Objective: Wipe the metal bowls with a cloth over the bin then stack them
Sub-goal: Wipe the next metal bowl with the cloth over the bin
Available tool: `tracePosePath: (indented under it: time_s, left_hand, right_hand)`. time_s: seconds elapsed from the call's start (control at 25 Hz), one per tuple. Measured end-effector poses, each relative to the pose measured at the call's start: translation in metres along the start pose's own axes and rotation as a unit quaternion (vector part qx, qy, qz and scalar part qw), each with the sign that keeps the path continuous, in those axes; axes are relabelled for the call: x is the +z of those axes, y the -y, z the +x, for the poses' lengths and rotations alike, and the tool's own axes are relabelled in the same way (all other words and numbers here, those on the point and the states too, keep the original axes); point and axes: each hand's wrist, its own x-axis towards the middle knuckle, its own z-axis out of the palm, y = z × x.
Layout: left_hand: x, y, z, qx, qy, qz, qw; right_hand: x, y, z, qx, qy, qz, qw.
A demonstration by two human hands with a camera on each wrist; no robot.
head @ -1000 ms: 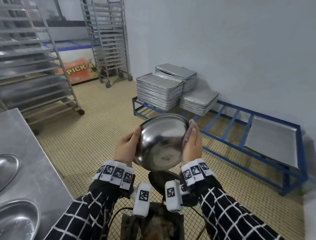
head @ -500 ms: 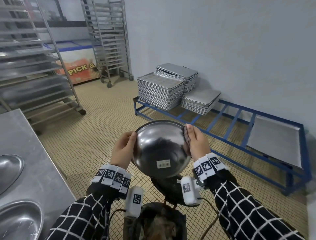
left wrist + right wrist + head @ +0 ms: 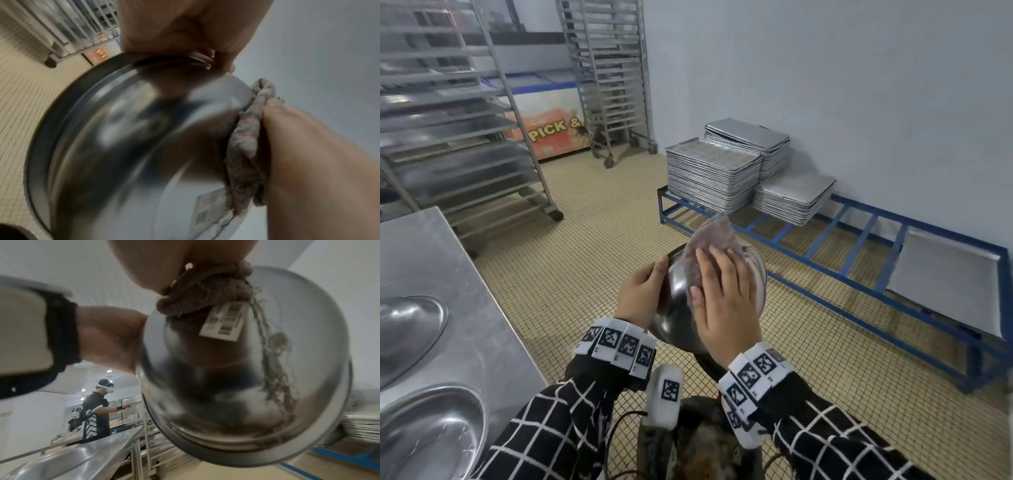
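So right now my left hand has the metal bowl by its rim, thumb and fingers curled over the edge, bottom facing me and tipped on its side over the bin. My right hand is spread flat, pressing the cloth against the bowl's outside. The bowl looks thin and light but stiff, and polished steel is probably slippery, so I reckon the rolled rim is the only sane place to hold it (the curved wall would just slide away). The cloth is soft and frayed, with loose threads trailing across the metal near a barcode sticker. Two more bowls sit on the worktop to my left.
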Motion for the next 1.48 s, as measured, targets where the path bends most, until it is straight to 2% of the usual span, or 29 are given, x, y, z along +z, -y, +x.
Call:
tracePosePath:
  time_s: [0.04, 0.12, 0.2, 0.24, 0.28, 0.36, 0.44, 0.52, 0.56, 0.64, 0.68, 0.72, 0.76, 0.8, 0.84, 0.88, 0.92, 0.96, 1.04, 1.2, 1.32, 1.48]
  left_hand:
    - [-0.002, 0.000, 0.000, -0.005, 0.001, -0.007, 1.000]
    - [-0.006, 0.000, -0.002, -0.008, 0.000, -0.017, 1.000]
    - [-0.012, 0.000, -0.004, -0.011, -0.011, -0.031, 0.999]
    - [-0.015, 0.001, -0.004, -0.009, -0.019, -0.034, 0.999]
    - [-0.017, 0.001, -0.004, -0.004, -0.026, -0.032, 0.999]
    - [-0.016, 0.002, -0.002, 0.013, -0.029, -0.002, 0.999]
    - [-0.011, 0.004, -0.001, 0.039, -0.012, 0.043, 0.998]
    - [-0.007, 0.005, -0.001, 0.058, -0.003, 0.058, 0.997]
    - [-0.007, 0.006, -0.002, 0.062, 0.001, 0.053, 0.997]
    - [-0.012, 0.004, -0.003, 0.069, 0.003, 0.050, 0.996]
    - [-0.016, 0.003, -0.004, 0.078, -0.001, 0.042, 0.996]
    - [-0.020, 0.003, -0.006, 0.086, -0.007, 0.028, 0.996]
    - [-0.024, 0.001, -0.009, 0.095, -0.012, 0.011, 0.995]
    - [-0.027, 0.001, -0.011, 0.101, -0.014, -0.002, 0.995]
    - [-0.030, 0.003, -0.012, 0.113, -0.013, -0.013, 0.993]
    - [-0.031, 0.002, -0.013, 0.126, -0.007, -0.024, 0.992]
    - [-0.032, 0.004, -0.013, 0.136, 0.002, -0.034, 0.990]
    - [-0.033, 0.007, -0.011, 0.143, 0.013, -0.046, 0.989]
    - [-0.036, 0.011, -0.010, 0.125, 0.016, -0.061, 0.990]
    - [-0.046, 0.020, -0.014, 0.028, 0.024, -0.108, 0.993]
    - [-0.061, 0.020, -0.021, 0.038, 0.000, -0.075, 0.996]
    - [-0.091, 0.015, -0.043, 0.060, -0.030, -0.030, 0.997]
  right_hand:
    - [0.002, 0.001, -0.004, 0.007, -0.007, 0.019, 1.000]
    - [0.004, -0.012, -0.003, 0.116, -0.021, 0.120, 0.986]
    - [0.006, -0.031, -0.003, 0.266, -0.028, 0.251, 0.930]
    - [0.007, -0.037, -0.006, 0.298, -0.019, 0.280, 0.912]
    - [0.006, -0.037, -0.009, 0.294, -0.004, 0.283, 0.913]
    - [0.005, -0.025, -0.013, 0.239, 0.027, 0.252, 0.937]
    - [0.007, -0.007, -0.009, 0.141, 0.024, 0.170, 0.975]
    - [0.009, 0.003, -0.002, 0.064, 0.008, 0.102, 0.993]
    - [0.008, 0.002, 0.002, 0.070, -0.004, 0.110, 0.991]
    - [0.001, -0.007, 0.008, 0.173, -0.012, 0.190, 0.966]
    - [-0.002, -0.013, 0.009, 0.251, 0.001, 0.227, 0.941]
    - [-0.004, -0.021, 0.008, 0.335, 0.021, 0.276, 0.901]
    - [-0.009, -0.027, 0.008, 0.420, 0.034, 0.360, 0.832]
    - [-0.013, -0.032, 0.009, 0.489, 0.038, 0.481, 0.727]
    - [-0.020, -0.035, 0.008, 0.523, 0.041, 0.592, 0.612]
    - [-0.027, -0.038, 0.007, 0.525, 0.053, 0.660, 0.535]
    - [-0.031, -0.039, 0.006, 0.511, 0.072, 0.691, 0.507]
    - [-0.035, -0.038, 0.007, 0.496, 0.098, 0.689, 0.519]
    - [-0.038, -0.034, 0.008, 0.497, 0.125, 0.631, 0.583]
    - [-0.047, -0.016, 0.002, 0.505, 0.121, 0.519, 0.679]
    - [-0.055, 0.007, -0.005, 0.491, 0.122, 0.468, 0.724]
    - [-0.060, 0.038, -0.018, 0.402, 0.104, 0.376, 0.829]
